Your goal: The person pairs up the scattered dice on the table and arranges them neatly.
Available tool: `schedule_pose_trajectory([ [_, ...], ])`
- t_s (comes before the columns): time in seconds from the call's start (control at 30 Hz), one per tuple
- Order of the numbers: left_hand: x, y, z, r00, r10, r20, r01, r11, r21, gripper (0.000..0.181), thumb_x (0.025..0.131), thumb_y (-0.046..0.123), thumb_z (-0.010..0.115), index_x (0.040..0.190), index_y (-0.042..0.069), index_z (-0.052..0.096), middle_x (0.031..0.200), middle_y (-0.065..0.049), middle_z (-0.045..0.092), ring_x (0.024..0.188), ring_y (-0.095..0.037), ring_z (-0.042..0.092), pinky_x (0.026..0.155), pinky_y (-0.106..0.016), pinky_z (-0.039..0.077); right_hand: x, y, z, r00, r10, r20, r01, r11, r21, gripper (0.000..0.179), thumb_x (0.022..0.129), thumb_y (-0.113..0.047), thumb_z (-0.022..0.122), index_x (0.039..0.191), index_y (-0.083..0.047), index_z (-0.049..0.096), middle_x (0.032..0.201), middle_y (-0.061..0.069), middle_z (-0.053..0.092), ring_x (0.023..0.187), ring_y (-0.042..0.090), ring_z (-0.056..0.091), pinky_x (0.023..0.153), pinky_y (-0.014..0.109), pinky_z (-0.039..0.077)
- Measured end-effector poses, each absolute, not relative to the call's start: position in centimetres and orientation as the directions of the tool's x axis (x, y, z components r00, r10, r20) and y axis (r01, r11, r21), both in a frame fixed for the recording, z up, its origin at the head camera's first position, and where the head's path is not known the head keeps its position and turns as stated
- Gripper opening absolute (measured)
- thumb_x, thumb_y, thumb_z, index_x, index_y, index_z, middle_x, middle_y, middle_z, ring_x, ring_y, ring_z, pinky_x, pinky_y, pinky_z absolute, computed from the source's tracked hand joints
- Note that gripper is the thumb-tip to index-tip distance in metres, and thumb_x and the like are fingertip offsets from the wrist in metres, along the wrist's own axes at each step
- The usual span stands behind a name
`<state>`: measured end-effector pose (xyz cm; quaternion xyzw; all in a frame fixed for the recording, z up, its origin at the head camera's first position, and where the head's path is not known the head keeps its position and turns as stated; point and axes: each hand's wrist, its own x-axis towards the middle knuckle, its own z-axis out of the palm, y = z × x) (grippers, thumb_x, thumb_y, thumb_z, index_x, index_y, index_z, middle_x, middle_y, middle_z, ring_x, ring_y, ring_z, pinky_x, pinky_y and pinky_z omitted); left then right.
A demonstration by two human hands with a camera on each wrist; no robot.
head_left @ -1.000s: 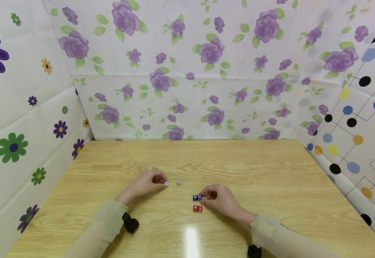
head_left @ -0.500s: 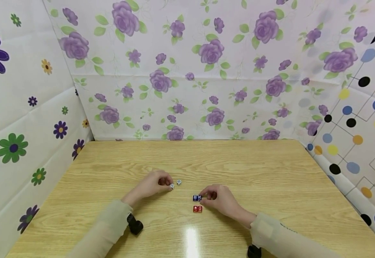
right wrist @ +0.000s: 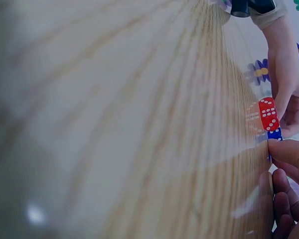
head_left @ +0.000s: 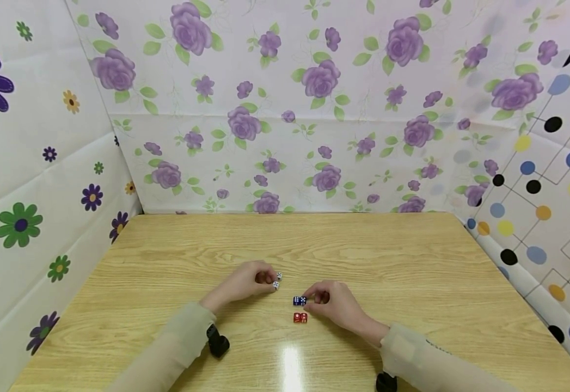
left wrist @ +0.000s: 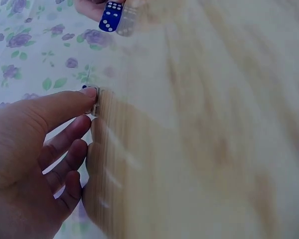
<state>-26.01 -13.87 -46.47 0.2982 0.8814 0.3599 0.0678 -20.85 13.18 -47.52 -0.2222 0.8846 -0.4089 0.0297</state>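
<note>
At the fingertips of the left hand [head_left: 247, 280] is the near white die [head_left: 276, 285], pinched between thumb and index finger, which bend toward each other with only a small gap. The far white die [head_left: 279, 276] sits just beyond it, close against the index fingertip; whether that finger also has hold of it, I cannot tell. The left wrist view shows the thumb tip against a white die and the other fingers loosely curled.

Nearer the person and to the right, the right hand [head_left: 341, 306] has thumb and index finger at the right end of the blue dice [head_left: 298, 300], set on either side of the right-hand one in a narrow pinch. These two stand side by side, touching. The red dice [head_left: 298, 317] form another touching pair, just nearer the person and apart from the right thumb. Blue and red pairs rest on the table [head_left: 363, 245].

Compared with a second ago, the left hand has come rightward with its die, closing the gap to the far white die, which has shifted slightly right. The right hand, blue dice and red dice have stayed in place.
</note>
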Motion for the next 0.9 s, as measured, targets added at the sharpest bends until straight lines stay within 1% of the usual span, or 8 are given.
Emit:
schedule_pose_trajectory([
  [0.17, -26.0, -13.0, -46.4, -0.821, 0.563, 0.094, 0.472, 0.578, 0.665, 0.01, 0.087, 0.019, 0.076, 0.096, 0.018, 0.071, 0.087, 0.005, 0.065, 0.076, -0.004, 0.056, 0.07, -0.02, 0.048, -20.9, 13.2, -47.5, -0.899, -0.417, 0.13, -0.371, 0.57, -0.733, 0.013, 0.084, -0.019, 0.079, 0.096, -0.019, 0.076, 0.074, -0.007, 0.063, 0.065, 0.004, 0.053, 0.059, 0.019, 0.044],
  [0.43, -25.7, -12.0, -46.1, -0.835, 0.538, 0.113, 0.463, 0.578, 0.672, 0.009, 0.086, 0.016, 0.076, 0.094, 0.014, 0.071, 0.083, 0.003, 0.065, 0.072, -0.006, 0.054, 0.067, -0.019, 0.044, -20.9, 13.2, -47.6, -0.9, -0.417, 0.129, -0.371, 0.575, -0.73, 0.013, 0.084, -0.019, 0.079, 0.097, -0.019, 0.076, 0.074, -0.008, 0.063, 0.065, 0.005, 0.053, 0.059, 0.019, 0.045],
  [0.7, -25.6, -11.2, -46.1, -0.844, 0.523, 0.118, 0.456, 0.584, 0.672, 0.009, 0.085, 0.016, 0.078, 0.091, 0.015, 0.072, 0.082, 0.004, 0.066, 0.071, -0.005, 0.055, 0.066, -0.019, 0.045, -21.0, 13.3, -47.6, -0.899, -0.418, 0.132, -0.373, 0.571, -0.731, 0.013, 0.084, -0.02, 0.079, 0.096, -0.019, 0.076, 0.074, -0.007, 0.063, 0.064, 0.004, 0.053, 0.059, 0.019, 0.045],
  [0.9, -25.5, -10.4, -46.3, -0.844, 0.521, 0.126, 0.459, 0.581, 0.672, 0.009, 0.084, 0.016, 0.079, 0.091, 0.013, 0.073, 0.082, 0.003, 0.067, 0.072, -0.005, 0.055, 0.067, -0.018, 0.045, -21.0, 13.3, -47.7, -0.898, -0.42, 0.129, -0.373, 0.573, -0.73, 0.012, 0.084, -0.021, 0.079, 0.096, -0.02, 0.077, 0.074, -0.008, 0.063, 0.064, 0.004, 0.053, 0.058, 0.019, 0.044],
])
